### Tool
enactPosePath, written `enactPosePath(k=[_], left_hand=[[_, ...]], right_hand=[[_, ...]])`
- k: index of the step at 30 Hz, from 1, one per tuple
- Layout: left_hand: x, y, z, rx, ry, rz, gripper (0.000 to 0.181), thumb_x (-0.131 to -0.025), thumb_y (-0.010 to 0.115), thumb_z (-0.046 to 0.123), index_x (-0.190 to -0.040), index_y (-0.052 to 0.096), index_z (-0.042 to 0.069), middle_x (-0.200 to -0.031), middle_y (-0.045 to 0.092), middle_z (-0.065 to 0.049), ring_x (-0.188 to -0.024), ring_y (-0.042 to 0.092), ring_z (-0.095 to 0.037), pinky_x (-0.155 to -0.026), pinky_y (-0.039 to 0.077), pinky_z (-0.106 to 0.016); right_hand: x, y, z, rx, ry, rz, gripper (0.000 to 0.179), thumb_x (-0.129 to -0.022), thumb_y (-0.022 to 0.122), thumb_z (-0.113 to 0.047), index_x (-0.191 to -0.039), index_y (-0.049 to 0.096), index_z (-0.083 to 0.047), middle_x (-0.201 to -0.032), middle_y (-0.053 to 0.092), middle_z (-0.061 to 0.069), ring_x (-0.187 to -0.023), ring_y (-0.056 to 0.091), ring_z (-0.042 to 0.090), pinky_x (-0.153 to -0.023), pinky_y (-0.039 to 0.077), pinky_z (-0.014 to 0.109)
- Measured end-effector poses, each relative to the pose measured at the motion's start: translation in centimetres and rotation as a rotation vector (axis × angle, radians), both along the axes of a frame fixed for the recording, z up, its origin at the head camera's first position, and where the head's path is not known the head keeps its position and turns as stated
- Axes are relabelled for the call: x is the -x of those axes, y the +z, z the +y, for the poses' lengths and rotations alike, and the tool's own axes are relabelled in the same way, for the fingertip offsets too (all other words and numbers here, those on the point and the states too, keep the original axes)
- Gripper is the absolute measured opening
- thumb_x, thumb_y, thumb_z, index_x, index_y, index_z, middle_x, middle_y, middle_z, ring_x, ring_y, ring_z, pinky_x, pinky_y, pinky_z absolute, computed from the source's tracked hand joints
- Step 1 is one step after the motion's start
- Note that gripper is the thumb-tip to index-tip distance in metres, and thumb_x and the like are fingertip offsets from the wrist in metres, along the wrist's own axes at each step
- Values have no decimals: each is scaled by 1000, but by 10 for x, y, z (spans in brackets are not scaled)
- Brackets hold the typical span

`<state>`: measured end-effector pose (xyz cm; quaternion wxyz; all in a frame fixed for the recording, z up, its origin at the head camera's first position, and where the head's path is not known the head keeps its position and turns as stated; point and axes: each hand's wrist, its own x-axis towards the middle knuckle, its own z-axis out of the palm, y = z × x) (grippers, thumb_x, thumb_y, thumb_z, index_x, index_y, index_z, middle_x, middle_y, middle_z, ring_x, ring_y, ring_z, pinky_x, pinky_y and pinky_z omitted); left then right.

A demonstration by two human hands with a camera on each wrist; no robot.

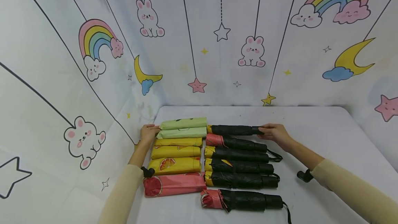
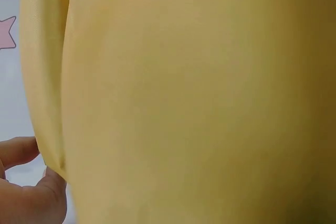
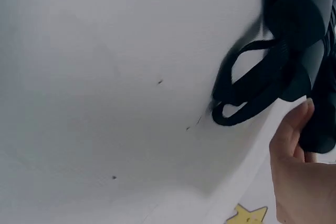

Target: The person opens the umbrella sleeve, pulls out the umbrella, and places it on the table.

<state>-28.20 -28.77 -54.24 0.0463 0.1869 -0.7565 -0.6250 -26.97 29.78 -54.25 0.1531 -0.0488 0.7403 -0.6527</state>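
Two rows of folded umbrellas and fabric sleeves lie side by side on the white table. At the far left, my left hand (image 1: 149,132) pinches the left end of the farthest green sleeve (image 1: 183,123); in the left wrist view a nearer yellow sleeve (image 2: 184,98) fills most of the picture. Across from it, my right hand (image 1: 275,134) grips the handle of the farthest black umbrella (image 1: 231,130), thumb and fingers around its end. A second green sleeve (image 1: 181,133) lies just nearer, and a black-and-red umbrella (image 1: 237,143) lies below the gripped one.
Nearer in the left row are several yellow sleeves (image 1: 175,152) and a red watermelon-print sleeve (image 1: 174,185). Several black umbrellas (image 1: 242,179) with wrist straps fill the right row, the nearest with red fabric (image 1: 242,200). A printed white curtain (image 1: 230,72) stands behind the table (image 1: 326,141).
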Motion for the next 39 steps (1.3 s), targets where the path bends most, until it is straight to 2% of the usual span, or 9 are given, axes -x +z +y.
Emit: enactPosePath(k=[4,10,16,20,24,27,29,34,39], left_hand=[[-2,2,-3,-44,4,6,56,-98,66,-4,-145,38,-14,-137,60,-35,-128,61,-39,-87,56,-20],[-8,6,-7,-66,8,-29,58,-100,64,-3,-148,34,-14,-140,57,-35,-131,59,-41,-102,54,-32],[-11,8,-6,-60,-7,0,58,-100,65,-2,-147,34,-13,-139,58,-35,-128,61,-40,-102,55,-33],[-14,12,-2,21,-30,39,52,-100,64,-1,-144,38,-12,-136,60,-34,-125,62,-41,-102,56,-38],[-17,17,2,131,-41,46,47,-102,63,4,-143,43,-7,-135,62,-28,-124,62,-40,-103,53,-43],[-19,22,5,207,-34,60,44,-102,64,9,-141,47,-4,-134,64,-24,-123,61,-38,-101,51,-45],[-21,26,7,249,-32,82,43,-102,63,10,-139,47,-4,-133,64,-24,-124,61,-39,-100,51,-47],[-26,32,10,358,-63,142,43,-101,61,7,-139,45,-5,-137,59,-25,-132,56,-43,-107,49,-53],[-34,40,14,486,-133,187,45,-103,59,10,-143,44,-6,-144,53,-29,-137,49,-46,-113,42,-57]], right_hand=[[-5,-6,1,-131,21,92,51,-104,67,-25,-136,57,13,-119,71,22,-107,74,37,-92,61,40],[-9,-12,-4,-389,36,223,51,-102,70,-34,-132,64,6,-124,69,26,-93,77,28,-78,62,30],[-10,-10,-4,-481,60,260,49,-103,68,-33,-133,64,7,-131,63,34,-82,77,22,-70,63,30],[-11,-7,-1,-528,57,299,45,-103,68,-31,-129,67,6,-125,66,33,-76,76,21,-66,61,30],[-11,-3,-1,-598,36,355,42,-103,68,-33,-124,71,3,-109,75,25,-71,75,21,-60,56,29],[-11,2,-2,-672,-9,434,38,-101,70,-34,-118,75,0,-103,77,20,-74,75,24,-55,51,30],[-13,7,-6,-708,-44,494,36,-100,71,-34,-115,76,-1,-107,77,21,-79,76,28,-54,52,31],[-19,30,-14,-716,-110,622,35,-101,71,-31,-113,76,1,-108,76,22,-90,76,37,-64,61,44],[-28,47,-26,-689,-121,668,37,-101,70,-30,-118,74,3,-112,75,23,-97,73,43,-76,61,56]])
